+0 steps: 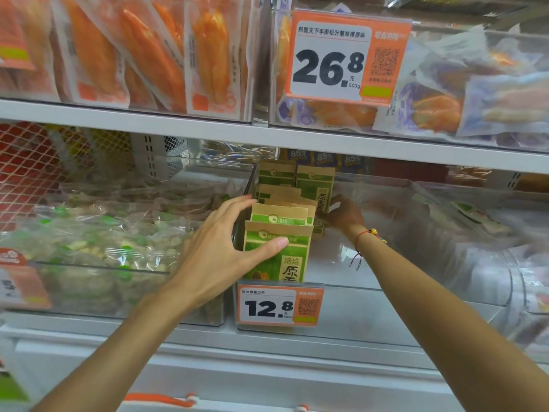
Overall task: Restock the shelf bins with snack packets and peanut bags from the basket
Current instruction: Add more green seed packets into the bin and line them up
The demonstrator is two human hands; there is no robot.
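A row of green-and-tan snack bags (280, 217) stands upright at the left side of a clear shelf bin (430, 233). My left hand (222, 248) spans that row from the left, thumb pressed on the face of the front bag (289, 263) and fingers reaching over the bags behind. My right hand (344, 214) is inside the bin, fingers curled round the right edge of a rear bag (316, 188). The basket is out of sight.
A neighbouring bin of clear packets with pale and green snacks (98, 248) sits to the left. Price tags hang at the bin front (279, 306) and on the upper shelf (346, 55). The upper shelf holds orange packets (142, 52). An orange strap (160, 399) shows at the bottom edge.
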